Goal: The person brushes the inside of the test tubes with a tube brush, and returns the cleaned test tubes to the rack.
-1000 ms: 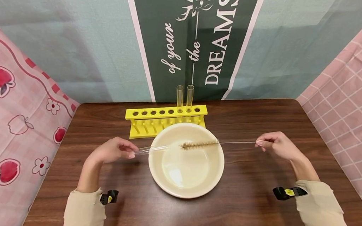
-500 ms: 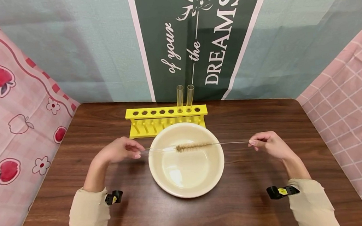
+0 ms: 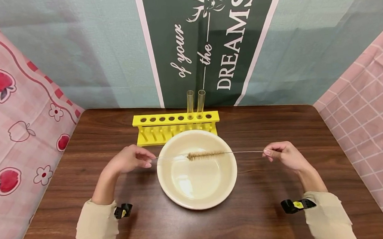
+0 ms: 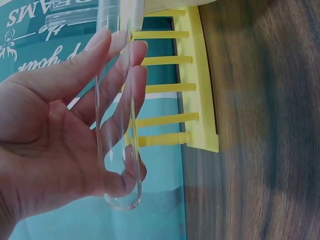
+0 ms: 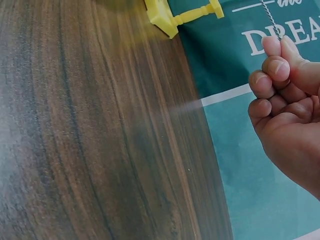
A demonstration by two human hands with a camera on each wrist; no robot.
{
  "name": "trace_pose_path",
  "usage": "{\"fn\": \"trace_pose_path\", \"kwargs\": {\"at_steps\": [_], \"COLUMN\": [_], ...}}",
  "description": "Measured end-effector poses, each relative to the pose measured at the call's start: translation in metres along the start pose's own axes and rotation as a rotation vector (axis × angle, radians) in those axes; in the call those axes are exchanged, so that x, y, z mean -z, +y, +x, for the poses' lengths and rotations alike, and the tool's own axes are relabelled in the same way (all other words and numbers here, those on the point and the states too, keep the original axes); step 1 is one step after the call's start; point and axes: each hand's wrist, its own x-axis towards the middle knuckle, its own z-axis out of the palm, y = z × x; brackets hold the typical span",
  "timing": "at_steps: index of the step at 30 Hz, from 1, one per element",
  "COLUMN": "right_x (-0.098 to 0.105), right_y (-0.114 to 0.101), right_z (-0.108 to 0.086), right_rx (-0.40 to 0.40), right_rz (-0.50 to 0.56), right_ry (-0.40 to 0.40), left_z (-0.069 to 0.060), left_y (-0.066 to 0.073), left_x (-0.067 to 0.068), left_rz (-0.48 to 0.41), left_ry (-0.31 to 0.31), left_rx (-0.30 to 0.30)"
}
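Note:
My left hand point(image 3: 132, 158) holds a clear glass test tube point(image 4: 117, 115) lying level, its rounded end beside my palm in the left wrist view. The tube's other end reaches out over the cream basin point(image 3: 199, 205). My right hand point(image 3: 283, 154) pinches the twisted wire handle of a test tube brush point(image 3: 206, 155) between thumb and forefinger. Its tan bristles hang above the basin, in line with the tube. The brush tip is at the tube's mouth; whether it is inside I cannot tell. In the right wrist view only a short length of twisted wire point(image 5: 270, 17) shows.
Behind the basin stands a yellow test tube rack point(image 3: 157, 120), partly hidden by the basin's rim. Two glass test tubes point(image 3: 200, 102) stand upright in its right part. Hanging cloths surround the dark wooden table point(image 3: 253, 223) at the back and sides.
My left hand has moved right with the test tube, and my right hand left with the brush. The brush tip and tube mouth have come together, mostly in the first half second.

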Motion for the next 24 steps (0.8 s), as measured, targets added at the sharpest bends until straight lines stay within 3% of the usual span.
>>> {"fn": "trace_pose_path", "kwargs": {"at_steps": [6,10,15,18,24], "right_x": [-0.001,-0.004,-0.009,-0.01,-0.011], "right_y": [0.002,0.001,-0.004,-0.008,-0.014], "right_z": [0.0,0.002,0.007,0.009,0.011], "right_rx": [-0.02,-0.089,-0.187,-0.25,-0.316], "right_rz": [0.062,0.132,0.253,0.334,0.471], "right_ry": [-0.027,-0.044,-0.072,-0.071,-0.083], "left_z": [0.001,0.003,0.007,0.009,0.01], "left_y": [0.002,0.006,0.011,0.014,0.015], "left_x": [-0.003,-0.006,-0.012,-0.016,-0.021], "left_rz": [-0.022,-0.022,-0.008,0.003,0.02], "left_ry": [0.012,0.03,0.099,0.15,0.207], "left_rx": [0.028,0.048,0.068,0.112,0.149]}}
